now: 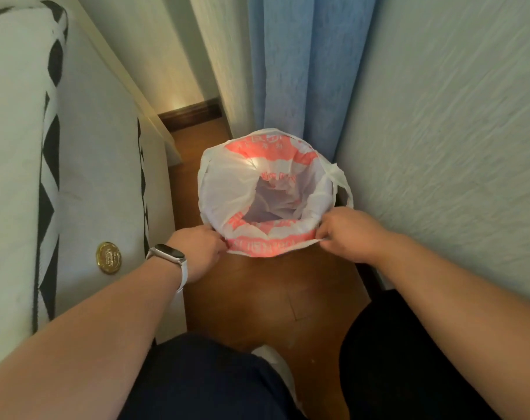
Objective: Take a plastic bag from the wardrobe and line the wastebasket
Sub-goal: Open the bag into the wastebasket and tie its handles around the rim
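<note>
So, the plastic bag (236, 189) is white with pinkish-red print. It sits spread open in a round shape, mouth facing up, and its top edge is folded outward all the way around. The wastebasket under it is pretty much hidden by the plastic, so I can't say much about it.

Both hands are on the bag's near edge. The left hand (201, 250) is at the near-left corner of the bag, with its fingers (219, 245) curled in and pinching the folded-over rim. The right hand (345, 234) is at the near-right corner doing the same. Its fingertips (323, 236) are bunched on the plastic, with a bit of white edge poking out under them. The printed band of the bag runs taut between the two hands, so the rim is right at the fingertips, not deep in the palms. Exactly how the thumbs sit I can't tell, since the backs of the hands cover them.

One of the bag's handle loops (344, 183) hangs off its right side, just above the right hand. There's a pale wristband (169, 257) on the left wrist.

Around the bag:
- a blue curtain (303, 71) hangs right behind it
- a textured wall (454, 116) is close on its right
- a mattress (91, 177) with black diamond trim and a gold badge (108, 257) is off to its left
- wooden floor (273, 298) shows in front of it
- the person's dark trousers (212, 374) are nearest the camera
</note>
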{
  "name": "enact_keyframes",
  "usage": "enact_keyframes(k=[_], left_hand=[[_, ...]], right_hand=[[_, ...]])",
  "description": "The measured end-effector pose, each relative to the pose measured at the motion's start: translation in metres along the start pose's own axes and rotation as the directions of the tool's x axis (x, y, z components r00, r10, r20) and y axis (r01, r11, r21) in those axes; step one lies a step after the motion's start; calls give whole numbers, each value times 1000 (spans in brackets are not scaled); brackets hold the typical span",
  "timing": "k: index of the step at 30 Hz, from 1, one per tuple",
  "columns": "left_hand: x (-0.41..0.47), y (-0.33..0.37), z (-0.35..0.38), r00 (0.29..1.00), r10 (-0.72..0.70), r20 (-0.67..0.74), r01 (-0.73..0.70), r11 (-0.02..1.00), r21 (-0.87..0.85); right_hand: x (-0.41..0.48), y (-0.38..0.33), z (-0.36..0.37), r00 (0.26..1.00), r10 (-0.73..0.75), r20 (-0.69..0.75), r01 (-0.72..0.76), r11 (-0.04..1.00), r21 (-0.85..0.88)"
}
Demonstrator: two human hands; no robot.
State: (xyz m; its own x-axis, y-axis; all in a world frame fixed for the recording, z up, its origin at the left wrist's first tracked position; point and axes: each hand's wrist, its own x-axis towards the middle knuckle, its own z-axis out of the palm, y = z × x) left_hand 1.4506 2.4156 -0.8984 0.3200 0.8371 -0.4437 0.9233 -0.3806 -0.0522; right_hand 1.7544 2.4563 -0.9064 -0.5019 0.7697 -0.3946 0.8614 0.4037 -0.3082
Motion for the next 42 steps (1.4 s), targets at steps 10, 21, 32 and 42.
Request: enact_keyframes(k=[10,21,32,42], left_hand=[[1,9,-5,999,-51,-8,51,998,21],[23,65,-32,947,86,-310,-166,956,-242],[77,116,-24,931,149,-333,-191,977,-97],[71,84,-50,943,153,-294,-130,987,98]], right_hand=[[4,2,-1,990,74,119,-81,995,61],[2,-2,-13,962,23,-273,13,991,131],[13,11,-5,968,70,-241,-30,986,165],[32,3,-3,913,18,-408,56,984,169]])
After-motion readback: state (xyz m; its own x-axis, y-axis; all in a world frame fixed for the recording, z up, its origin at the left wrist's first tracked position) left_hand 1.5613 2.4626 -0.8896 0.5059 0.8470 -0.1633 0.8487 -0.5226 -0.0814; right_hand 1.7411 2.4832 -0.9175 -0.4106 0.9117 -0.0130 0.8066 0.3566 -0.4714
